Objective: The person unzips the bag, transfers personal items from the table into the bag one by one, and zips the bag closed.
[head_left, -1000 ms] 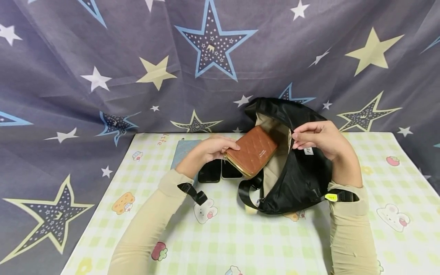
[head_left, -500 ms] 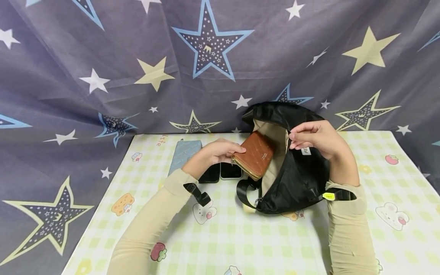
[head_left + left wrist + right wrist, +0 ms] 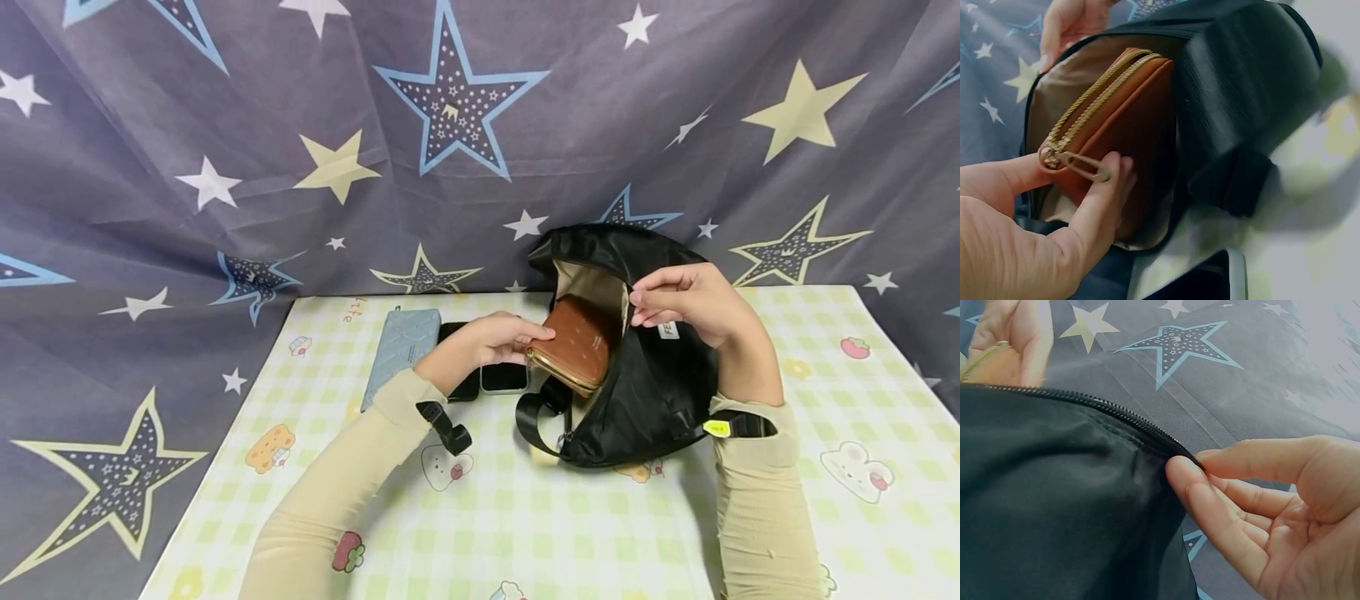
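Observation:
A brown quilted zip wallet point(image 3: 576, 343) is partly inside the mouth of a black bag point(image 3: 667, 392) with a beige lining. My left hand point(image 3: 504, 337) pinches the wallet's near-left end, thumb on one face and fingers on the other. In the left wrist view the wallet's gold zip point(image 3: 1100, 103) and its pull lie beside the fingers of that hand point(image 3: 1041, 231). My right hand point(image 3: 693, 304) pinches the bag's zipped rim and holds the mouth apart. The right wrist view shows thumb and finger on the zip edge point(image 3: 1141, 428). The bag's depth is hidden.
Left of the bag, a light blue quilted wallet point(image 3: 405, 346) and two dark-screened phones, one a phone with a pale edge point(image 3: 504, 379), lie on the checked tablecloth point(image 3: 525, 525). A bag strap point(image 3: 531, 421) loops out in front. A star-patterned curtain point(image 3: 300, 108) hangs behind.
My left hand has moved right, carrying the brown wallet from the bag's mouth deeper inside. More of the blue wallet shows now. The right hand keeps its hold, and the bag's top has sunk slightly.

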A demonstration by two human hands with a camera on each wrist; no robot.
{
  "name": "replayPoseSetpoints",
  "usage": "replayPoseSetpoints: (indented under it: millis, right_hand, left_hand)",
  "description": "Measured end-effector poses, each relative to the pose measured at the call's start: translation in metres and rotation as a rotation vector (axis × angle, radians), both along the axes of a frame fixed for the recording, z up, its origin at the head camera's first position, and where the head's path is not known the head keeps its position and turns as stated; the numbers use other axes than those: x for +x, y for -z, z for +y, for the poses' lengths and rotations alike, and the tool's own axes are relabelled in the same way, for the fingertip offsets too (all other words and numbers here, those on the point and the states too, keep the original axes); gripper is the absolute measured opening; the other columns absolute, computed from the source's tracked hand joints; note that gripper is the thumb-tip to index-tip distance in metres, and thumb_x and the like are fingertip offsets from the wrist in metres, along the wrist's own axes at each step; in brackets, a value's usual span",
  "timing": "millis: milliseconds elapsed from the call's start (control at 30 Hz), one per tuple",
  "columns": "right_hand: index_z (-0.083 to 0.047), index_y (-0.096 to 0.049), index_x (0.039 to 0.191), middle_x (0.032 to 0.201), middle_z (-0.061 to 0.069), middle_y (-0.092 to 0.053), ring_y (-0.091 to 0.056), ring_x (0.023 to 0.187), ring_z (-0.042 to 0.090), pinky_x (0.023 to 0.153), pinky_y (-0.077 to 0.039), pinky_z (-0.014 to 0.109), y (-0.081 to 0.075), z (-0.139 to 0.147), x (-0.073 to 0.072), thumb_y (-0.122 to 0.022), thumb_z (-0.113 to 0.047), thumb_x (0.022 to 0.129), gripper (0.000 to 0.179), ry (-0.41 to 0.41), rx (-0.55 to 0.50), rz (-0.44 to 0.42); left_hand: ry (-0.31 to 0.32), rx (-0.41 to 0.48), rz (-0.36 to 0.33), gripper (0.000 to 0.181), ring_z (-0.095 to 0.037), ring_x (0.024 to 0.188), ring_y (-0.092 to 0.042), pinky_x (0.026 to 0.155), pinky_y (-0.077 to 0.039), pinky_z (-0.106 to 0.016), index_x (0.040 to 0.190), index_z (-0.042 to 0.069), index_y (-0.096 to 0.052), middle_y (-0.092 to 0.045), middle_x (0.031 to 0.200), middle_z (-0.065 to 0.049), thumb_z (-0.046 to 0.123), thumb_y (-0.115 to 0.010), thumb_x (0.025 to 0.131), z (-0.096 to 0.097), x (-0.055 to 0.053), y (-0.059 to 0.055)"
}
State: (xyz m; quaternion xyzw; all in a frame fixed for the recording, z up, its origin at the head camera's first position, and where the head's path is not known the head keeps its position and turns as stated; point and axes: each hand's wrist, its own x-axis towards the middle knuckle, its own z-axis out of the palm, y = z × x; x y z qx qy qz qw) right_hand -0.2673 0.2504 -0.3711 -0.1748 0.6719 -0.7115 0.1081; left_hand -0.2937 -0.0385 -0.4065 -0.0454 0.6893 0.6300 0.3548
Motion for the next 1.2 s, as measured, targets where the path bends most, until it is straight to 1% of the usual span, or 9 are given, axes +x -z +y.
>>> replayPoseSetpoints:
  millis: [200,300,433,533,633,800,967,1100,1200]
  right_hand:
    - [-0.005,-0.077,0.093,0.081,0.005,-0.078,-0.076,0.07,0.017,0.066,-0.063,0.028,0.001,0.002,-0.001,-0.064,0.01,0.094,0.02,-0.02,0.058,0.007]
    - [-0.005,-0.076,0.093,0.081,0.004,-0.078,-0.076,0.072,0.017,0.066,-0.063,0.03,0.001,0.001,-0.001,-0.066,0.008,0.093,0.016,-0.029,0.113,0.011]
    - [-0.005,-0.075,0.093,0.08,0.003,-0.077,-0.076,0.071,0.016,0.067,-0.063,0.032,0.001,-0.002,-0.001,-0.069,0.006,0.092,0.012,-0.019,0.155,0.016]
    - [-0.003,-0.075,0.092,0.08,0.003,-0.077,-0.076,0.071,0.016,0.066,-0.063,0.032,0.001,-0.003,0.0,-0.069,0.006,0.092,0.012,-0.013,0.142,0.019]
    - [-0.003,-0.075,0.092,0.081,0.003,-0.078,-0.076,0.071,0.016,0.066,-0.063,0.03,0.001,-0.003,-0.001,-0.067,0.007,0.092,0.013,-0.011,0.12,0.022]
    - [-0.004,-0.075,0.092,0.082,0.004,-0.078,-0.076,0.071,0.017,0.066,-0.063,0.029,0.001,-0.003,-0.001,-0.067,0.007,0.093,0.014,-0.01,0.119,0.028]
    - [-0.004,-0.075,0.092,0.081,0.005,-0.078,-0.076,0.071,0.017,0.066,-0.063,0.031,-0.001,-0.004,-0.001,-0.069,0.006,0.092,0.012,-0.002,0.133,0.034]
    - [-0.004,-0.075,0.092,0.081,0.004,-0.078,-0.076,0.071,0.017,0.066,-0.063,0.031,-0.001,-0.005,-0.001,-0.069,0.006,0.092,0.012,-0.004,0.135,0.028]
    - [-0.004,-0.075,0.092,0.082,0.003,-0.078,-0.076,0.071,0.017,0.067,-0.063,0.032,-0.001,-0.005,0.0,-0.068,0.006,0.092,0.012,-0.012,0.137,0.02]
  left_hand:
    - [0.086,-0.031,0.034,0.006,-0.013,0.079,-0.064,0.08,-0.054,-0.029,0.095,0.005,-0.064,-0.066,0.085,-0.002,0.0,-0.061,0.096,-0.003,0.001,0.001]
    - [0.094,-0.002,0.047,0.021,-0.015,0.086,-0.065,0.086,-0.054,-0.031,0.119,-0.001,-0.065,-0.071,0.098,-0.008,-0.001,-0.059,0.098,-0.001,0.001,0.0]
    - [0.068,0.033,0.03,0.056,-0.031,0.123,-0.063,0.11,-0.048,-0.042,0.152,-0.006,-0.04,-0.062,0.137,-0.025,-0.005,-0.057,0.099,0.008,0.002,0.002]
    - [0.048,0.051,0.002,0.067,-0.038,0.143,-0.046,0.119,-0.038,-0.048,0.158,-0.005,-0.026,-0.048,0.15,-0.028,-0.007,-0.056,0.098,0.017,0.002,0.009]
    - [0.055,0.026,-0.009,0.071,-0.038,0.141,-0.048,0.119,-0.038,-0.048,0.159,-0.004,-0.023,-0.049,0.15,-0.027,-0.008,-0.058,0.097,0.023,0.002,0.018]
    - [0.121,-0.098,0.033,0.06,-0.036,0.131,-0.058,0.111,-0.048,-0.045,0.15,-0.003,-0.041,-0.059,0.141,-0.025,0.001,-0.064,0.095,0.029,0.003,0.025]
    - [0.138,-0.197,0.116,0.032,-0.03,0.114,-0.069,0.089,-0.061,-0.034,0.121,-0.004,-0.063,-0.069,0.122,-0.02,0.013,-0.072,0.094,0.033,-0.001,0.024]
    - [0.123,-0.214,0.12,0.015,-0.025,0.094,-0.072,0.078,-0.063,-0.03,0.098,0.002,-0.062,-0.069,0.099,-0.012,0.009,-0.073,0.092,0.038,-0.002,0.019]
    - [0.113,-0.195,0.084,0.011,-0.027,0.094,-0.072,0.084,-0.063,-0.034,0.093,0.003,-0.062,-0.071,0.101,-0.015,0.005,-0.073,0.092,0.043,-0.001,0.012]
